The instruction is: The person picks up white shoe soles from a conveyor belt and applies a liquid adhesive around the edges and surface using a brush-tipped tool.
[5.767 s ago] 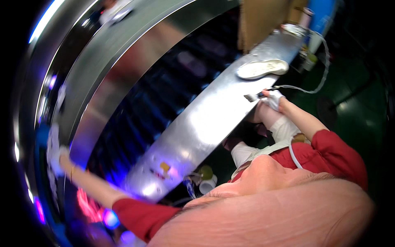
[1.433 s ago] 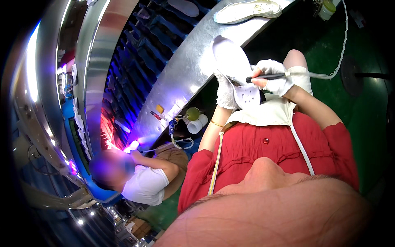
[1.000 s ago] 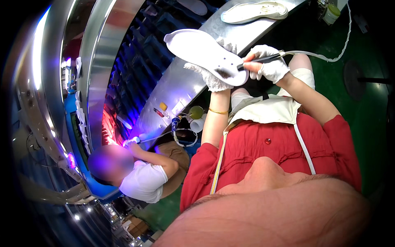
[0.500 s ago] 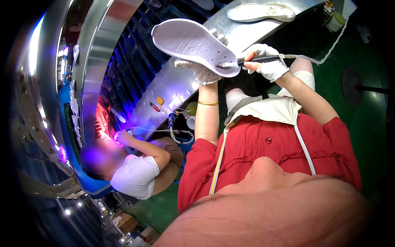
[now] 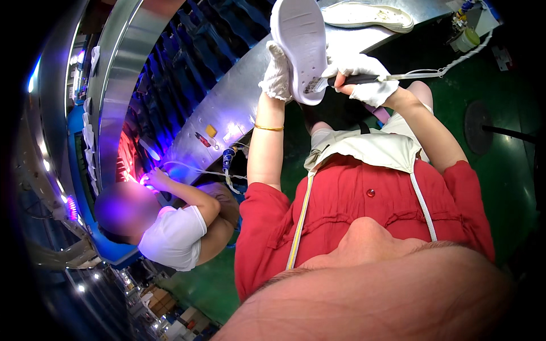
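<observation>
A pale lavender-white shoe sole [image 5: 301, 42] is held up over the bench's near edge, its wide end pointing away and tipped upward. My left hand [image 5: 277, 73], in a white glove with bare fingertips, grips it from its left side and underneath; some fingers are hidden behind it. My right hand [image 5: 369, 78], gloved the same way, is closed around the black handle of a brush [image 5: 347, 81]. The brush's tip rests against the narrow end of the sole, where a dark grey wet-looking patch shows. A white tube [image 5: 424, 74] runs from the handle's back end.
Another off-white sole [image 5: 372, 16] lies on the metal bench [image 5: 213, 111]. A yellow block [image 5: 211, 131] and a small red tool sit farther left. A co-worker [image 5: 176, 233] in a white shirt works at a glowing machine. A green-lidded pot [image 5: 467, 40] stands at upper right.
My left hand has turned the sole from slanting left to nearly upright. The brush has stayed at its narrow end, where the dark patch now shows larger.
</observation>
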A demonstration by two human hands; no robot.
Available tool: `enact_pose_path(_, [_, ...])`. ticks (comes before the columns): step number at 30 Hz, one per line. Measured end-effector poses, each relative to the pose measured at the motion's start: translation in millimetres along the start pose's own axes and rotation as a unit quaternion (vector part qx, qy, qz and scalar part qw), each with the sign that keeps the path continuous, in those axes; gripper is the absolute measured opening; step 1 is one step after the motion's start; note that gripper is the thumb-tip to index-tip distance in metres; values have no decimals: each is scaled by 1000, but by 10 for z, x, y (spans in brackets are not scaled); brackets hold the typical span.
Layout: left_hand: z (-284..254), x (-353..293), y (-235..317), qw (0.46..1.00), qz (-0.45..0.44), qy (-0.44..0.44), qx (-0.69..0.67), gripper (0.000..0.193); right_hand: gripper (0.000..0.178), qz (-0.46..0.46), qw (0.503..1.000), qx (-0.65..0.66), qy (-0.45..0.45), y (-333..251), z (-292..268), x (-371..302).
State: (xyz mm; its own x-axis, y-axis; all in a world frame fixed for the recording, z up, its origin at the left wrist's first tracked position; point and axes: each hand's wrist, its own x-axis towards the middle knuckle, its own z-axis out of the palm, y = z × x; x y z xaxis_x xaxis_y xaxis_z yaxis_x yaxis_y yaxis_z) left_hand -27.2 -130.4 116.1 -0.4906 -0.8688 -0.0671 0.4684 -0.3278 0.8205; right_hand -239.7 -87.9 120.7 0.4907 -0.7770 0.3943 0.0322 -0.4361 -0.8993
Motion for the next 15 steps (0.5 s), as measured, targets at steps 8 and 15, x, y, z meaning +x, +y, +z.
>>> enact_pose_path(8, [74,95,96,974,-111,141,136,65,11,277,939,194,-55,-24,-86,72])
enact_pose_path(15, [61,144,154,978,-137,136,83,59,10,70,996,19,-44,61,45,23])
